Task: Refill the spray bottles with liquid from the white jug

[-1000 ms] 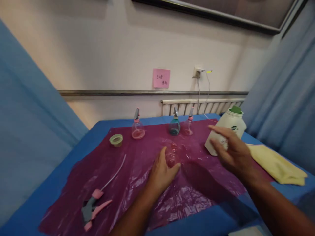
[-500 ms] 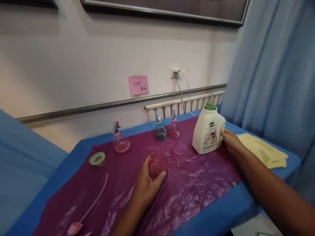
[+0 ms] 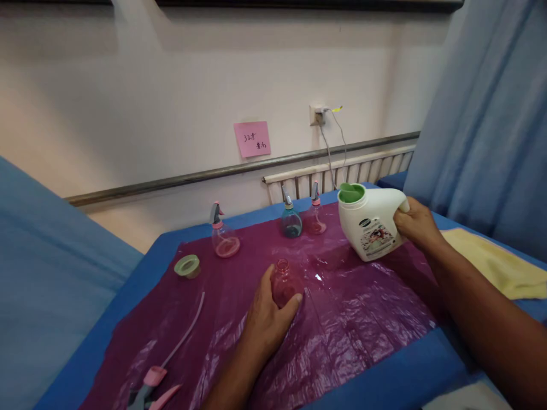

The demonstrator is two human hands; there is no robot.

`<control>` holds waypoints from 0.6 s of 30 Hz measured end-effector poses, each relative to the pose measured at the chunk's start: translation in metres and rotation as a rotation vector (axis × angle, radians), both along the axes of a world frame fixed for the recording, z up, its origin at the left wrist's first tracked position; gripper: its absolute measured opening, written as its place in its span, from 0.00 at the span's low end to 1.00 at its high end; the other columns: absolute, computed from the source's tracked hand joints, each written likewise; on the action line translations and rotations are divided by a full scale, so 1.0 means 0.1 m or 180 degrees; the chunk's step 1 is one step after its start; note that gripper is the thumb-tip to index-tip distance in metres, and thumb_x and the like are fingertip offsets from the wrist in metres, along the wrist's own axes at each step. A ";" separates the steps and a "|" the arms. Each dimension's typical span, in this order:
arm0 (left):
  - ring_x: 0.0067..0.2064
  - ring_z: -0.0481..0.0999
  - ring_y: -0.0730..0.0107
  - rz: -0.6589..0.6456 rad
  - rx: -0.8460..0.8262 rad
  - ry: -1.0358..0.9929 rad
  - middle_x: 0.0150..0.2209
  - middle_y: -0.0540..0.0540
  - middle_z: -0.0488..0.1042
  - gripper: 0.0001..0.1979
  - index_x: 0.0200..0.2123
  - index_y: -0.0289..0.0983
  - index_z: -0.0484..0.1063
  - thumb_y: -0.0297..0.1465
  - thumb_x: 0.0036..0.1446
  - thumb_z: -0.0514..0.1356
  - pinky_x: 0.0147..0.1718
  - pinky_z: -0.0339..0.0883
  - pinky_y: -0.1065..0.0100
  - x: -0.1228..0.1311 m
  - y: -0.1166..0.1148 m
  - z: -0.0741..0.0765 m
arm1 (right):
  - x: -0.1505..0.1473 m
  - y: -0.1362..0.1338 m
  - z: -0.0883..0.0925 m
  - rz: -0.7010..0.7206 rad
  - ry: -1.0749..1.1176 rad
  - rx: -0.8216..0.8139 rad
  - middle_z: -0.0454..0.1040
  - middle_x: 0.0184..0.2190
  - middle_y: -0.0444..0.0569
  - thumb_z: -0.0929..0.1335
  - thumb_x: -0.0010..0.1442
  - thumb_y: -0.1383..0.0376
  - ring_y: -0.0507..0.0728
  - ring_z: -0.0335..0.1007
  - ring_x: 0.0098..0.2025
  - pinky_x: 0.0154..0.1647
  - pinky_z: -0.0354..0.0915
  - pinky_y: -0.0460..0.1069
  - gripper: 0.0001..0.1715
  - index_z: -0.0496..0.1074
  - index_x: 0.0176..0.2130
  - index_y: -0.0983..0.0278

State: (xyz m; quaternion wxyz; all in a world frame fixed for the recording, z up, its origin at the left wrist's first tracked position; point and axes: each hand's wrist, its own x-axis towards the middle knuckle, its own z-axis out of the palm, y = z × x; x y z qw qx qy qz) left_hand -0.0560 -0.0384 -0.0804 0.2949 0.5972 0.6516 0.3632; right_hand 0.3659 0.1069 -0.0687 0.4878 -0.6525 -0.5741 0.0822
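Around a pink see-through bottle (image 3: pixel 287 285) without its top, my left hand (image 3: pixel 272 316) is closed, and the bottle stands upright on the purple plastic sheet. My right hand (image 3: pixel 416 222) grips the handle of a white jug (image 3: pixel 363 219), which is tilted left with its green-lined mouth toward the pink bottle. No stream of liquid shows between the two. At the lower left lies a loose spray head (image 3: pixel 154 376) with a thin dip tube. A pale green cap (image 3: pixel 187 266) rests left of my left hand.
Behind stand a clear spray bottle (image 3: pixel 225 244) with pink liquid, a teal spray bottle (image 3: pixel 291 222) and a smaller pink one (image 3: pixel 317 219). A yellow cloth (image 3: pixel 498 262) lies at the right. Blue curtains hang on both sides; a radiator (image 3: pixel 299 181) runs along the wall.
My right hand has tipped the white jug from upright toward the left and lifted it a little. My left hand keeps its hold on the pink bottle. The whole view has shifted slightly.
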 end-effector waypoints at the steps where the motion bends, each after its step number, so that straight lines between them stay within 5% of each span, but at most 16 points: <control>1: 0.75 0.71 0.34 0.0003 -0.0002 0.0007 0.73 0.30 0.71 0.50 0.78 0.38 0.60 0.46 0.58 0.74 0.74 0.61 0.35 0.00 0.00 0.00 | -0.05 -0.03 0.07 -0.0085 -0.0052 -0.0059 0.84 0.40 0.52 0.69 0.63 0.51 0.65 0.78 0.42 0.39 0.70 0.55 0.20 0.81 0.44 0.61; 8: 0.73 0.73 0.39 0.0024 0.0023 -0.0056 0.72 0.33 0.73 0.49 0.77 0.41 0.62 0.44 0.57 0.74 0.74 0.63 0.40 0.02 -0.02 -0.01 | -0.32 -0.28 0.32 -0.0009 -0.0483 -0.0003 0.85 0.41 0.50 0.69 0.64 0.51 0.63 0.78 0.41 0.41 0.65 0.55 0.17 0.81 0.45 0.57; 18: 0.69 0.77 0.40 0.0361 0.0176 -0.0172 0.69 0.34 0.75 0.47 0.73 0.42 0.62 0.45 0.55 0.76 0.69 0.68 0.41 -0.05 0.00 0.00 | -0.22 -0.33 0.24 0.0014 -0.1602 0.0791 0.86 0.49 0.48 0.65 0.68 0.55 0.66 0.82 0.51 0.44 0.69 0.58 0.18 0.82 0.49 0.53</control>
